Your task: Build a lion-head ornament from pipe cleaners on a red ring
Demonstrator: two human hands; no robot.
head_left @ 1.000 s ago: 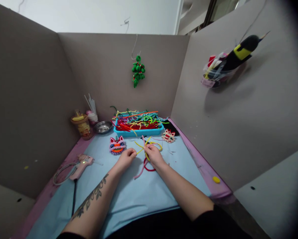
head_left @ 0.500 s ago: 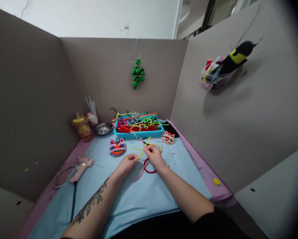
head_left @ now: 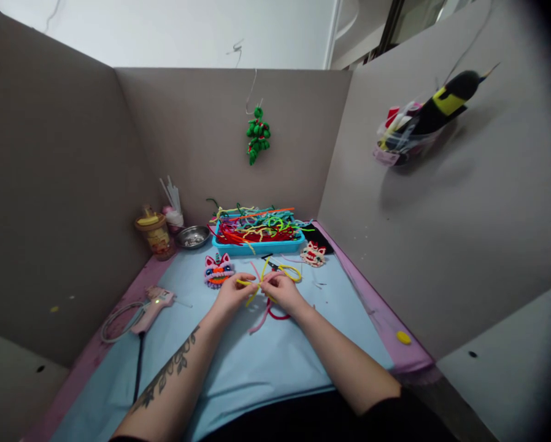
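Observation:
Both hands meet over the middle of the blue cloth (head_left: 238,356). My left hand (head_left: 233,293) pinches a yellow pipe cleaner (head_left: 251,298) whose ends stick out around the fingers. My right hand (head_left: 282,291) is closed on the crossing point of yellow and pink pipe cleaners, close against the left fingertips. Below the right hand lie a red pipe cleaner loop (head_left: 279,317) and a pink pipe cleaner (head_left: 259,324). Just beyond the hands are a yellow pipe cleaner coil (head_left: 294,272) and a black-handled tool (head_left: 272,265), partly hidden.
Behind stands a blue tray (head_left: 257,248) heaped with coloured pipe cleaners. Lion-like faces, one purple (head_left: 218,272) and one cream (head_left: 313,253), lie on the cloth. At left are a pink glue gun (head_left: 152,310), a metal bowl (head_left: 193,237) and a cup (head_left: 156,236). Grey panels surround the table.
My left hand has moved up and closer to the right one, its grip shifting on the yellow pipe cleaner. The right hand has shifted slightly down. The view has moved a little.

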